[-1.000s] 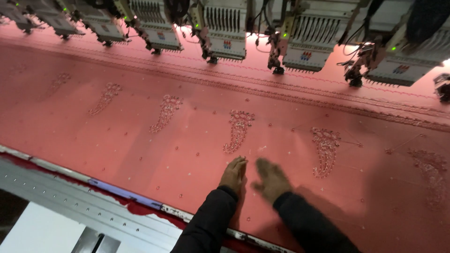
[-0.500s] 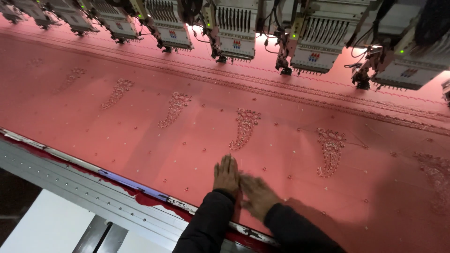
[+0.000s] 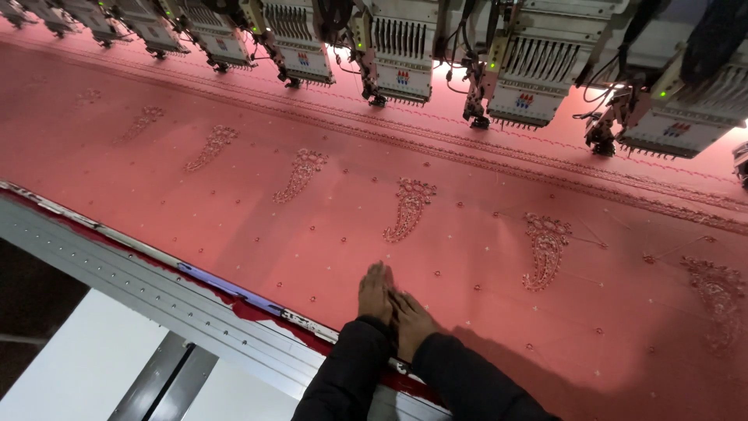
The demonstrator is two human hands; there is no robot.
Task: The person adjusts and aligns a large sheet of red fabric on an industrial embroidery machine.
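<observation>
Pressing both palms flat on the pink fabric (image 3: 467, 257), I kept my left hand (image 3: 375, 292) and right hand (image 3: 411, 321) side by side and touching, fingers straight and gripping nothing. A paisley motif (image 3: 407, 207) lay near, at twelve o'clock from my hands. The embroidery heads (image 3: 401, 54) ran along the top; the metal frame rail (image 3: 140, 273) sat at eight o'clock.

Small coloured labels (image 3: 401, 77) mark the white embroidery heads (image 3: 520, 86).

Both hands (left (image 3: 375, 293), right (image 3: 411, 321)) flat, touching, on pink embroidered fabric (image 3: 327, 226); embroidery heads (image 3: 401, 58) above
</observation>
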